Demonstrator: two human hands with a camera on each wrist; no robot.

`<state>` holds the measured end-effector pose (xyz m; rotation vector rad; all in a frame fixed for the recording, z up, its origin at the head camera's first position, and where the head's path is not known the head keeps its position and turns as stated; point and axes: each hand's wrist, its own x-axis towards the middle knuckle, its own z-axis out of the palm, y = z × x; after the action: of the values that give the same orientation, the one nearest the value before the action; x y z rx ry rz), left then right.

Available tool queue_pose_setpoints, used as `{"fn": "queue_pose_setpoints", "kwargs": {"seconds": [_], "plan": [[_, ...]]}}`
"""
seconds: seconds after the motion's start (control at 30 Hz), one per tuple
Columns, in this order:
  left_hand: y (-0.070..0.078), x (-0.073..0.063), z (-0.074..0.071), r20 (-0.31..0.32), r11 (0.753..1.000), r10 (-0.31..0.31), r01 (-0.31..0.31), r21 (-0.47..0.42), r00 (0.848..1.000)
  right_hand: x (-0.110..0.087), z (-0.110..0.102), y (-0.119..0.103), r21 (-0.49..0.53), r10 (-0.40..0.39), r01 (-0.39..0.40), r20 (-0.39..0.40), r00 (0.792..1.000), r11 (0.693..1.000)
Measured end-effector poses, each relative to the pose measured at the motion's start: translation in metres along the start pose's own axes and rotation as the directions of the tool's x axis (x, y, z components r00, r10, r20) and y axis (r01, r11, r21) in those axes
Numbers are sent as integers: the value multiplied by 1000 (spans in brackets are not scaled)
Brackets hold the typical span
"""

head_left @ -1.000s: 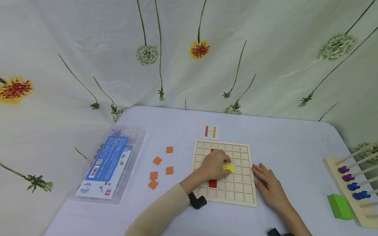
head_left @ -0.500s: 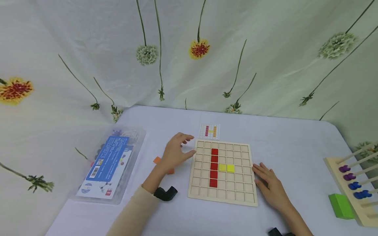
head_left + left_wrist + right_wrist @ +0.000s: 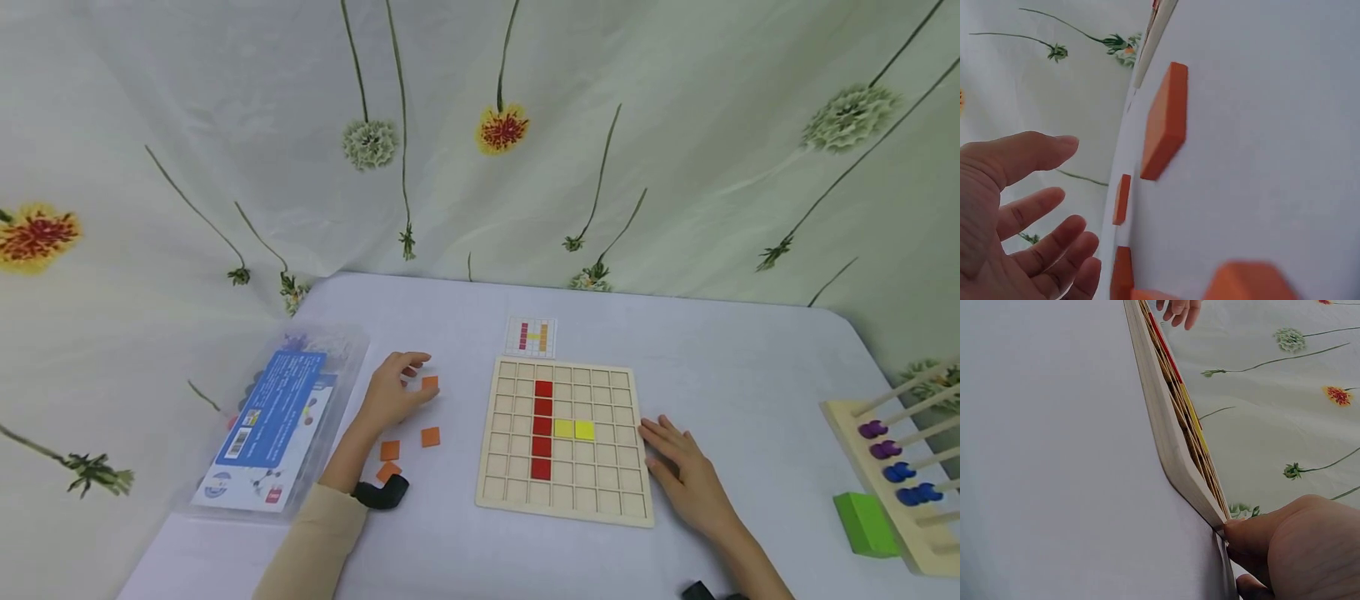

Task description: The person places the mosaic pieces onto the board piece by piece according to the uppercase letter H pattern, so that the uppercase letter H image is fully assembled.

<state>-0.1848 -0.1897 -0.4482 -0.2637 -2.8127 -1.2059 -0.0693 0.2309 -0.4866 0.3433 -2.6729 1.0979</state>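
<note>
My left hand [image 3: 392,396] is above the loose orange square tiles, thumb and fingers parted around the farthest orange tile [image 3: 430,382]. Nothing is held, and the left wrist view shows the fingers [image 3: 1066,234] apart from the tiles. Other orange tiles [image 3: 431,437] lie nearer, beside the wrist; one seems hidden under the hand. On the wooden grid board [image 3: 611,500], several red tiles [image 3: 542,426] form a column, with two yellow tiles [image 3: 584,430] joining it on the right. My right hand [image 3: 684,475] rests at the board's right edge, its thumb [image 3: 1244,534] touching the rim.
A pattern card [image 3: 531,337] lies behind the board. At left is a clear plastic case [image 3: 300,492] with a blue label. A bead frame [image 3: 862,458] and a green block [image 3: 866,525] stand at right. A flowered cloth [image 3: 660,167] hangs behind the table.
My left hand has left the yellow tile on the board and moved left to the orange tiles, fingers parted. My right hand has stayed at the board's edge.
</note>
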Motion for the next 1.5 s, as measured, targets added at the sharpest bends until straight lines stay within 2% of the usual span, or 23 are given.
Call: {"fn": "queue_pose_setpoints", "kwargs": {"seconds": [0.27,0.57,0.93,1.23,1.5], "plan": [[-15,-2,1,37,999,-48,48,-13,998,-1,0,1,-5,-1,1,-2,1000,1000],[-24,1,8,4,998,-54,54,17,999,0,0,0,2,2,-2,1,1000,1000],[-28,0,14,-2,999,-51,51,-7,999,0,-1,0,8,18,-18,8,1000,1000],[-32,0,18,-35,999,-31,32,11,999,0,-1,-1,2,8,-8,1,1000,1000],[-31,-1,20,-44,999,-40,41,12,998,0,-1,0,8,7,-7,0,1000,1000]]}}
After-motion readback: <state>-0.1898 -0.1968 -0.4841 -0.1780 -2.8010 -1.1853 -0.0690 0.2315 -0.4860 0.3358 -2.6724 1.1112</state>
